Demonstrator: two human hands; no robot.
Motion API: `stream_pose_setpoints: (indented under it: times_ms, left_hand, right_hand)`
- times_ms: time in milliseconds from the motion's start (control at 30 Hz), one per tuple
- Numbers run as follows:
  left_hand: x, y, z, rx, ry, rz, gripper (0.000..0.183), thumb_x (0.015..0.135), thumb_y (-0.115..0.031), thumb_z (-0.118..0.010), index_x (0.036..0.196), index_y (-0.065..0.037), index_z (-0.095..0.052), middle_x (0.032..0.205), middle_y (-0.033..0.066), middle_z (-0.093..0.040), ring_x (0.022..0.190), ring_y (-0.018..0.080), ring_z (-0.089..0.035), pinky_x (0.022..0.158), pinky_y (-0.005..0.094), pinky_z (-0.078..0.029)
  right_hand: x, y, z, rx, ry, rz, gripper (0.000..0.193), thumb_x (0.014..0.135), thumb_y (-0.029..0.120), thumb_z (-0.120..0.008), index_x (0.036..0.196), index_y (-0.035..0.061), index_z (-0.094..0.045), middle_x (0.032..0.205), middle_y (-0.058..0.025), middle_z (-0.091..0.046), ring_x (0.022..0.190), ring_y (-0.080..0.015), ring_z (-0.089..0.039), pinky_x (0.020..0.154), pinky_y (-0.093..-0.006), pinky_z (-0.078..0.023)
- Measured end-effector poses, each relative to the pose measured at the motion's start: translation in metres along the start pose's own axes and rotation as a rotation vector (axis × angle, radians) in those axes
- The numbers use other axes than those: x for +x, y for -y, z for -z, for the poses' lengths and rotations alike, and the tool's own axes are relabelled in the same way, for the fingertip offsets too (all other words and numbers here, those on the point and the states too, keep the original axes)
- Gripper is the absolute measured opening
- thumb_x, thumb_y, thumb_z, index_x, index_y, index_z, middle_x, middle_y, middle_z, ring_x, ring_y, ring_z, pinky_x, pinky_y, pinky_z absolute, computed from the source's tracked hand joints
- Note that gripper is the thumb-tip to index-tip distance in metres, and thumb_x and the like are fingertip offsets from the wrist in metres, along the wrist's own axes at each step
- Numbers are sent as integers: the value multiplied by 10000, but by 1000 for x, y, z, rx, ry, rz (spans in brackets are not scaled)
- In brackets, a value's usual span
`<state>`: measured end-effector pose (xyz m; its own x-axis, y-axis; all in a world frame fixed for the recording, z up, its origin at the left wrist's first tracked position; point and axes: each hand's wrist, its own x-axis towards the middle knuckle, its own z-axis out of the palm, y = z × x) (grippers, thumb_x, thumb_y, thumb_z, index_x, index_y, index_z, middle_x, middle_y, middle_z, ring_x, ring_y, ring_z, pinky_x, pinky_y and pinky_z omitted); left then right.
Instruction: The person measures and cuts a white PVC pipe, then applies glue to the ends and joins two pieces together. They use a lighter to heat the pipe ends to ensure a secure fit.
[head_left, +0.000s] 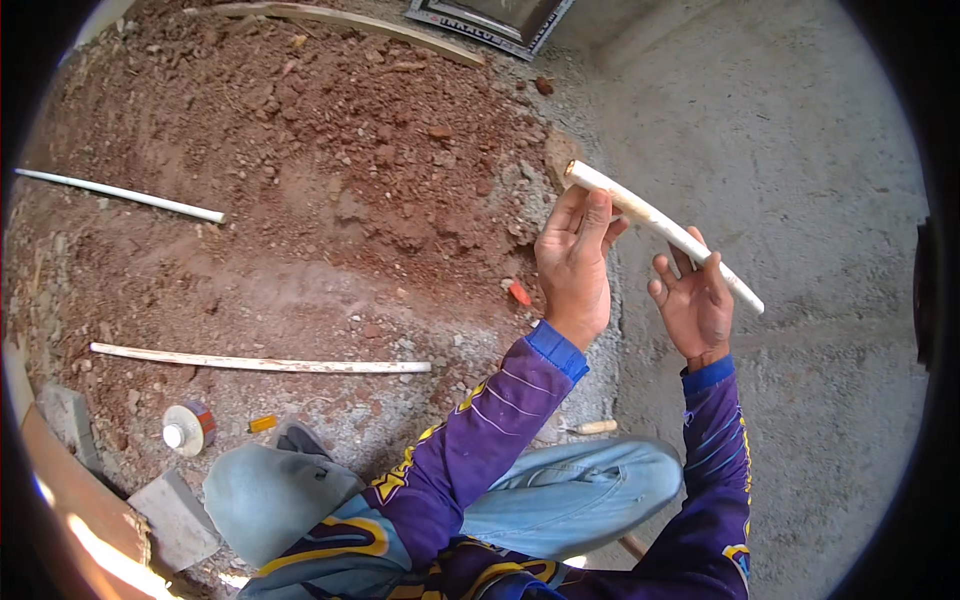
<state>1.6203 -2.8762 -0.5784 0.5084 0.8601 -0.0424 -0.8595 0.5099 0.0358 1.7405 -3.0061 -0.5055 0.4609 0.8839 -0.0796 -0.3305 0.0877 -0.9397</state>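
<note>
A short white plastic pipe (pixel 650 220) is held up in front of me, slanting from upper left down to the right. Its upper left end has a brownish rim, and faint brown stains mark its side. My left hand (pixel 578 255) grips it near that end, thumb along the near side. Further down the pipe, my right hand (pixel 697 300) pinches it between thumb and fingers, with the other fingers loosely curled. The lower right end sticks out past my right hand.
Reddish soil and rubble (pixel 380 160) cover the ground at left. Two more white pipes (pixel 270 363) lie there, near a small can with a white cap (pixel 188 430), a yellow piece (pixel 262 424) and grey blocks (pixel 175 520). A grey concrete wall (pixel 800 150) rises at right. A wooden-handled tool (pixel 597 427) lies by my knee.
</note>
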Motion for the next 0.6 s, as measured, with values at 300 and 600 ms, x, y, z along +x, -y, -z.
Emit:
stream_pose_setpoints:
  times_ms: [300,600]
  left_hand:
    - [-10,-6,-23,-78,132,26,442,1017,-263,-689,1393,-62,-577,1293,57,-618,1210,162,-590,1009,391,-541]
    - [-14,-20,-19,-30,157,-18,513,1006,-262,-705,1431,-24,-545,1341,110,-582,1274,199,-558,1043,420,-527]
  right_hand:
    - [-7,9,-32,128,-241,126,398,1075,339,-555,1263,-6,-618,1161,-147,-688,1022,-246,-677,839,-351,-598]
    - [3,9,-40,135,-299,42,365,1043,330,-606,1139,-22,-628,1017,-128,-696,891,-217,-684,783,-331,-602]
